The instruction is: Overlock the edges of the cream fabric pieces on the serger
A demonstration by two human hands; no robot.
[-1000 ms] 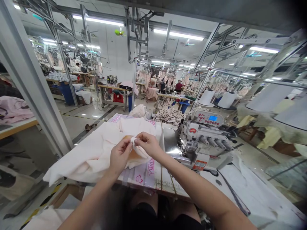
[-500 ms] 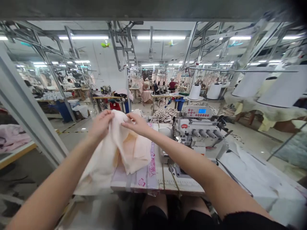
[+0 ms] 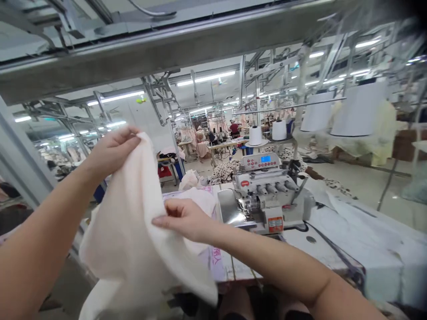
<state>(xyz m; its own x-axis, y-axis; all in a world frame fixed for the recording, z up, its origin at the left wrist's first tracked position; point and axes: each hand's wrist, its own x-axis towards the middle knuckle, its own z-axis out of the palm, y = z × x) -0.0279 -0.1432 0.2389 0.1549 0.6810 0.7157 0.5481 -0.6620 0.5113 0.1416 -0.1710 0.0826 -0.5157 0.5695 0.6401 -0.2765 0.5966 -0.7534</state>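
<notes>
Left hand [image 3: 118, 144] pinches top edge of pale cream-pink, soft fabric piece [image 3: 130, 231] between thumb and fingers; right hand [image 3: 182, 218] pinches same edge lower down, nearer and to right. Fabric hangs raised from both hands at near left, lower end blurred. Beyond right hand: white tabletop [image 3: 228, 262] with purple-printed sheet [image 3: 215, 262]. Right of it, white metal sewing machine [image 3: 263, 181] with blue display. Farther: dark-spotted white cloth heap [image 3: 223, 172]. Far right: large white thread cones [image 3: 318, 113]. Overhead: grey metal beam [image 3: 150, 62].
</notes>
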